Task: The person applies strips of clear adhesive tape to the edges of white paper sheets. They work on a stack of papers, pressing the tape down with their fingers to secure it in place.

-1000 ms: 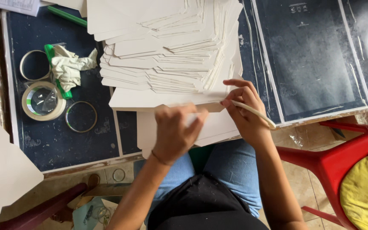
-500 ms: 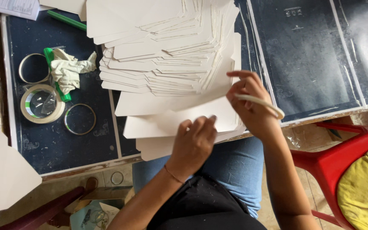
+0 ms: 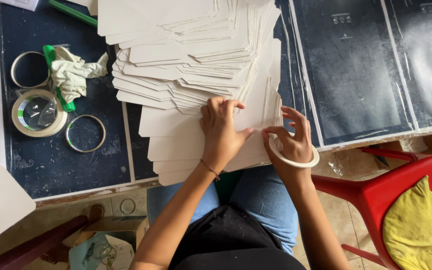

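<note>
- The left hand (image 3: 220, 131) lies flat at the centre of the frame, palm down on the stack of white card sheets (image 3: 196, 75), fingers spread and pressing the near sheets; it grips nothing.
- The right hand (image 3: 290, 140) sits just right of it, thumb and forefinger pinched together at the right edge of the same sheets, beside the left thumb. What the pinch holds is too small to tell; it may be tape or the sheet edge.
- A roll of pale tape (image 3: 294, 155) hangs like a bracelet around the right hand, at its heel near the wrist.
- The sheets fan out in an uneven pile from the top centre of the frame down to the table's near edge, where the lowest ones overhang the person's lap.
- The pile rests on a dark cutting mat (image 3: 51, 160) that covers the table; a second dark mat (image 3: 356, 75) lies to the upper right.
- At the left of the frame lie three tape rings: a thin one (image 3: 29, 70) uppermost, a thicker roll (image 3: 38, 113) below it, and another thin ring (image 3: 85, 133) just right of that.
- A crumpled white cloth (image 3: 76, 75) lies over a green tool (image 3: 58, 75) beside those rings.
- A red plastic chair (image 3: 401, 185) with a yellow cushion (image 3: 421, 230) stands at the lower right.
</note>
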